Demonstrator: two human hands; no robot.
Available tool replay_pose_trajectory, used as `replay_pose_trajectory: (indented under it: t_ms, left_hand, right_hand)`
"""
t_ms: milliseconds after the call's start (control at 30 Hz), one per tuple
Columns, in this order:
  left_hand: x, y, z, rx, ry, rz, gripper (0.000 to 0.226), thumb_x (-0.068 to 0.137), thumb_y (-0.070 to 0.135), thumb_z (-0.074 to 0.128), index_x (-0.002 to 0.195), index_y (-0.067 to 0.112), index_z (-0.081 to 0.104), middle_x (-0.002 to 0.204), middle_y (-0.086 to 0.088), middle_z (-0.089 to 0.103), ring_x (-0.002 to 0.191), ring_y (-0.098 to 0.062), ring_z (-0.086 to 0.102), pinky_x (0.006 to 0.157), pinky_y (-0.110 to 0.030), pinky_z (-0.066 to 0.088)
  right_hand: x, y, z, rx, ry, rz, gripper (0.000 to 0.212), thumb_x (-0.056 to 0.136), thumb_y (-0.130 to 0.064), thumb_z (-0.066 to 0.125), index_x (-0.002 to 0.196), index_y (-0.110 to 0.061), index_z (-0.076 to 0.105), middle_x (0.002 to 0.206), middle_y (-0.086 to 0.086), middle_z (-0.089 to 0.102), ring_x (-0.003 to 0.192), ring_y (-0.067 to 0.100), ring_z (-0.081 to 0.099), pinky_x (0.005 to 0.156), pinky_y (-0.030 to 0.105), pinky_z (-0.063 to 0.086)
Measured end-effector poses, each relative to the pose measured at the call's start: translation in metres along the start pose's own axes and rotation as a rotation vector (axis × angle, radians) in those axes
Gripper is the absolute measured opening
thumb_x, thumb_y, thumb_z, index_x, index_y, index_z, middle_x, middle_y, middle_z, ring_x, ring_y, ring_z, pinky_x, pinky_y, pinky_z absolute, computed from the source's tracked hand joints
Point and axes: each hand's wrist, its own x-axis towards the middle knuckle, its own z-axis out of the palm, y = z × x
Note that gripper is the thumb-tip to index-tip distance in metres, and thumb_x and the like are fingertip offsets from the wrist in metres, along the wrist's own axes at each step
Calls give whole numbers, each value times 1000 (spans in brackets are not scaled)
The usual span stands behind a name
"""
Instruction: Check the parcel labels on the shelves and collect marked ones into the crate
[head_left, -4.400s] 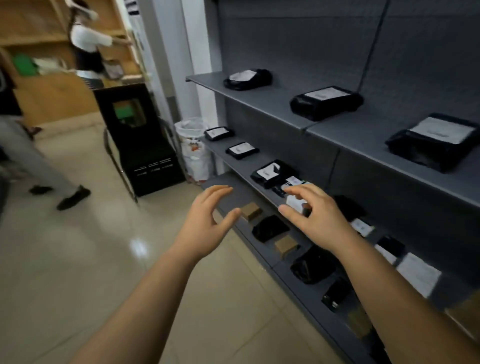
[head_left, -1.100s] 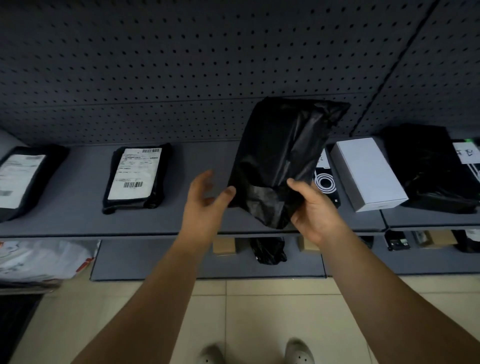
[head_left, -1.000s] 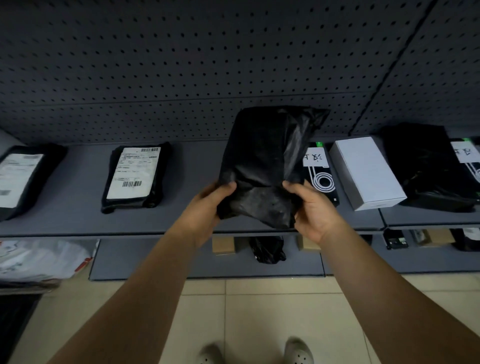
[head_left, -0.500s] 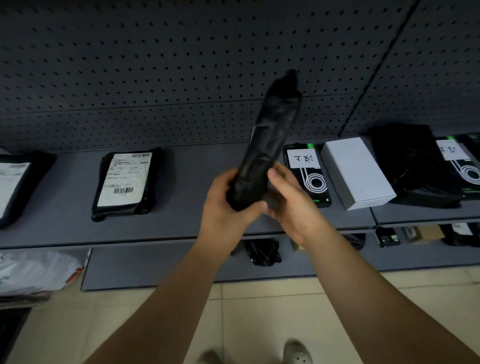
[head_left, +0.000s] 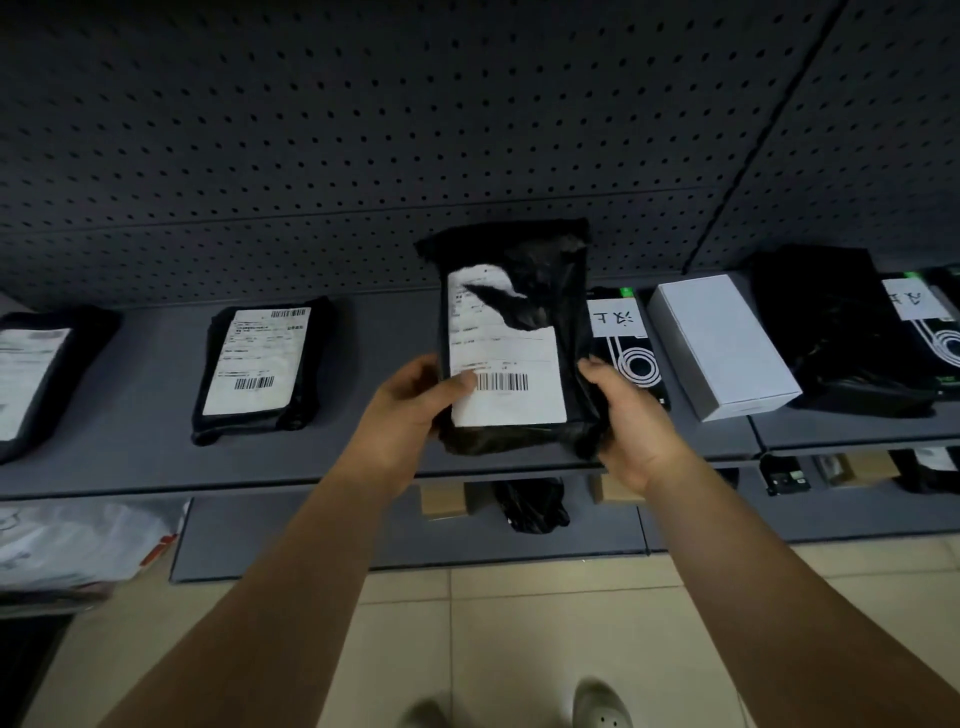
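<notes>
Head cam: left hand (head_left: 410, 400) & right hand (head_left: 631, 415) grip black parcel (head_left: 519, 338) by its sides; label (head_left: 501, 358) text too small, top part hidden by plastic fold

The held parcel (head_left: 524, 343) was crinkly black plastic film, slightly glossy, with a matt white paper label (head_left: 506, 379) (torn near the top). The shelf (head_left: 156, 457) looked like smooth matt grey metal, the white box (head_left: 722, 345) matt cardboard, the floor tiles (head_left: 498, 623) smooth.
</notes>
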Motion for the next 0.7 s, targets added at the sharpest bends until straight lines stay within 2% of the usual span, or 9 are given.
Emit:
replay_pose_trajectory:
  t_ms: [67, 100, 167, 200, 267, 400, 500, 600, 700]
  left_hand:
    - [3, -1, 4, -22, 59, 8, 17, 90, 12, 65, 106, 16, 68, 105, -4, 74, 102, -29, 68, 88, -49, 53]
    - [5, -1, 7, -35, 83, -1, 15, 90, 11, 65, 105, 15, 68, 104, -4, 75, 100, -27, 69, 83, -45, 55]
    - [8, -6, 11, -19, 102, -20, 13, 90, 13, 65, 103, 15, 69, 102, -3, 75, 96, -24, 71, 76, -36, 52]
    - [10, -9, 12, 5, 98, -27, 14, 91, 15, 65, 103, 16, 70, 102, -1, 75, 96, -22, 71, 74, -34, 50]
    - [11, -13, 14, 68, 93, -37, 16, 90, 22, 67, 106, 21, 72, 102, 4, 75, 95, -18, 70, 75, -31, 50]
    - [22, -18, 14, 156, 173, -58, 18, 85, 23, 73, 102, 30, 72, 98, 14, 74, 91, -5, 69, 77, -20, 51]
    - [37, -17, 15, 186, 225, -60, 24, 85, 22, 73, 108, 27, 71, 100, 11, 73, 92, -7, 69, 70, -18, 51]
    - [55, -20, 13, 263, 298, -65, 31, 84, 22, 73, 116, 20, 70, 104, 4, 71, 93, -14, 67, 61, -15, 49]
    - [67, -30, 8, 355, 342, -101, 36, 83, 20, 74, 118, 16, 69, 108, -1, 70, 100, -22, 67, 71, -23, 50]
  right_hand:
    - [6, 5, -4, -100, 28, -41, 62, 90, -39, 64, 146, -24, 42, 141, -2, 56, 126, 15, 55, 114, 41, 36]
    - [7, 6, -4, -135, 22, -49, 66, 90, -45, 65, 147, -26, 40, 142, -5, 55, 130, 13, 51, 116, 41, 33]
    - [7, 9, -5, -250, 0, -88, 66, 81, -56, 71, 140, -35, 50, 139, -9, 57, 128, 10, 52, 114, 40, 34]
    - [8, 10, -5, -337, 5, -126, 59, 78, -55, 74, 131, -37, 57, 135, -7, 59, 124, 10, 55, 111, 40, 38]
    - [12, 10, -6, -451, 44, -192, 43, 81, -44, 74, 122, -34, 64, 131, -2, 60, 117, 12, 60, 107, 39, 43]
    - [23, 12, -1, -527, 142, -278, 29, 92, -22, 66, 121, -20, 65, 120, 0, 66, 108, 14, 63, 99, 32, 48]
    - [32, 13, 4, -524, 173, -304, 28, 91, -14, 66, 119, -15, 66, 114, 0, 69, 105, 15, 64, 94, 27, 48]
    - [44, 13, 6, -538, 156, -261, 43, 91, -14, 67, 132, -20, 58, 118, -4, 68, 108, 13, 63, 98, 26, 48]
    - [50, 12, 5, -601, 81, -204, 56, 91, -24, 68, 143, -26, 48, 129, -6, 64, 117, 12, 60, 101, 24, 44]
